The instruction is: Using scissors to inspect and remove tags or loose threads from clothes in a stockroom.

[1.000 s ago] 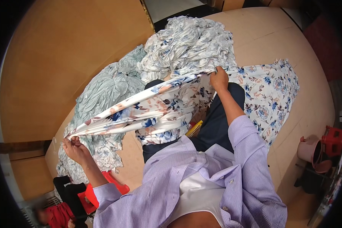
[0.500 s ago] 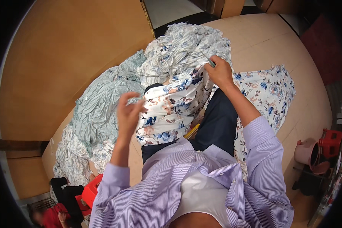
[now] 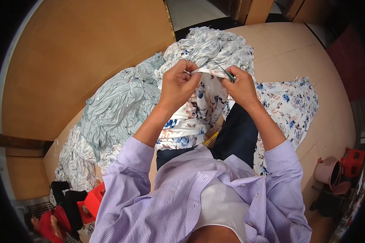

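Note:
White floral fabric (image 3: 185,133) with blue and peach flowers lies over my lap and rises to both hands. My left hand (image 3: 178,85) is closed, pinching the fabric's edge between thumb and fingers. Closed too, my right hand (image 3: 242,87) holds what look like small thread snips (image 3: 230,76) with a dark green grip and a thin pointed blade aimed up and left. The same hand meets the other end of the edge, so a short strip is stretched between my hands. Whether the blade touches the cloth I cannot tell.
Crumpled white floral cloth (image 3: 213,44) and grey-green cloth (image 3: 117,109) are heaped ahead and left. More floral fabric (image 3: 290,101) spreads on the floor at right. A pink bucket (image 3: 325,170) and red stool (image 3: 353,162) stand right. Another person (image 3: 65,206) sits lower left beside a red stool (image 3: 94,199).
My left hand has moved up and right from above my lap to grasp the fabric's edge. The edge is now lifted and stretched between both hands; my right hand keeps the snips.

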Demonstrator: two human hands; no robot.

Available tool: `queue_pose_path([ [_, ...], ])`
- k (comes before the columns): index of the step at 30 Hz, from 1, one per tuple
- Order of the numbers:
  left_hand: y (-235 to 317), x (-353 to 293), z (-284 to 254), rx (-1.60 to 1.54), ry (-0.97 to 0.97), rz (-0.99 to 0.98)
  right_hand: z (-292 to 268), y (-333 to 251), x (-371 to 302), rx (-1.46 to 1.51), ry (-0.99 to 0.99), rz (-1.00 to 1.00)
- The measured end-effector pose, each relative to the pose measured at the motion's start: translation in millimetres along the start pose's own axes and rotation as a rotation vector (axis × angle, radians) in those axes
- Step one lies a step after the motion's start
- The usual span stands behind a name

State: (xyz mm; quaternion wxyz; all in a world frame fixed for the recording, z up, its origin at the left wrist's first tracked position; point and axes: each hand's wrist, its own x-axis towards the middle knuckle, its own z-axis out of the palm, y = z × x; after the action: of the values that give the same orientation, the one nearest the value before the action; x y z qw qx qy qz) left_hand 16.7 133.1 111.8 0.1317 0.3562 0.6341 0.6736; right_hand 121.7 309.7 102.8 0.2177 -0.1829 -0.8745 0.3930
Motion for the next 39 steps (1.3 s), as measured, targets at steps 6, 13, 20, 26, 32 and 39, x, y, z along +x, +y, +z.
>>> queue_pose_path([
  [6,-4.8,-11.4,-21.1,-0.107,0.175,-0.042,15.0,-10.6,-10.0,0.310,-0.016,0.061],
  [13,-20.9,-29.4,-36.5,-0.348,0.294,-0.070,17.5,-49.0,-32.3,0.553,-0.148,0.095],
  [20,-40.8,-50.1,-43.3,-0.401,0.448,-0.101,35.0,-46.6,-32.8,0.321,-0.022,-0.389],
  [26,-46.7,-67.2,-50.4,-1.062,0.384,-0.511,49.0,-36.9,-42.2,0.309,-0.029,-0.523],
  [32,-19.9,-76.9,-16.3,-1.053,0.235,-0.699,48.9,-28.5,-54.9,0.137,-0.041,-0.575],
  [39,-24.0,-78.3,-8.0,-0.888,0.180,-0.569,37.1,-21.2,-67.0,0.034,-0.071,-0.577],
])
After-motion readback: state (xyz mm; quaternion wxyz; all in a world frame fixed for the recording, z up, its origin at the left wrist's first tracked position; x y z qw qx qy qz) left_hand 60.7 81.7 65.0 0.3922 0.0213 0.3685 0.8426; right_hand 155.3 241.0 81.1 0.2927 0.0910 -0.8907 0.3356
